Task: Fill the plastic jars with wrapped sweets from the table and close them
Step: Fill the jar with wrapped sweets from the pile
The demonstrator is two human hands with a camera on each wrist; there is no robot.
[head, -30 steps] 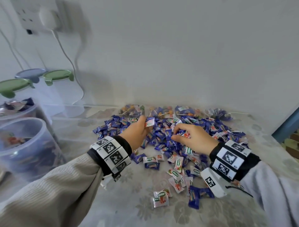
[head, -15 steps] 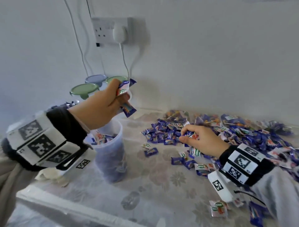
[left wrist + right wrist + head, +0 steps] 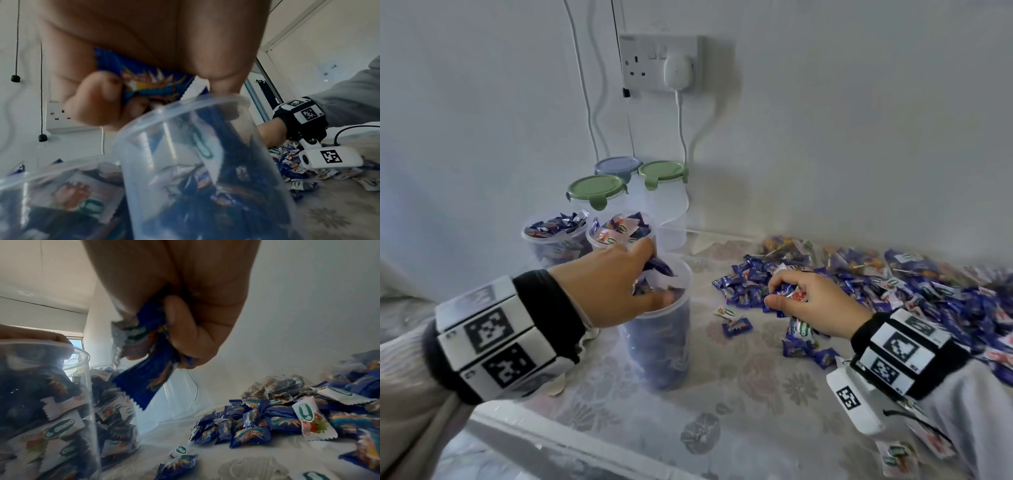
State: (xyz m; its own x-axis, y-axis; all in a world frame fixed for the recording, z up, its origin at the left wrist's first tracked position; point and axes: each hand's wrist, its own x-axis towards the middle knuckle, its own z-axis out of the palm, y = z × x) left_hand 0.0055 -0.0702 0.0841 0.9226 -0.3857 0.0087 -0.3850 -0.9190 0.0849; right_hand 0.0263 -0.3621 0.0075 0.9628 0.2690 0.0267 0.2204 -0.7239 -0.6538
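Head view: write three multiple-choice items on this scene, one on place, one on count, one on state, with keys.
1. Where is the left hand?
A. At the nearest jar's mouth
B. On the wall socket
C. Flat on the table

2. How many green lids show?
A. One
B. Two
C. Four

3. The right hand is:
A. Open, empty
B. Gripping sweets
C. Closing a lid

A: its fingers dip into the nearest jar.
B: the green lids cap two rear jars.
B: wrappers poke from its grip.

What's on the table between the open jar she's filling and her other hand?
In the head view, two stray wrapped sweets lie on the flowered tablecloth between the open jar and the right hand; otherwise that stretch is bare.
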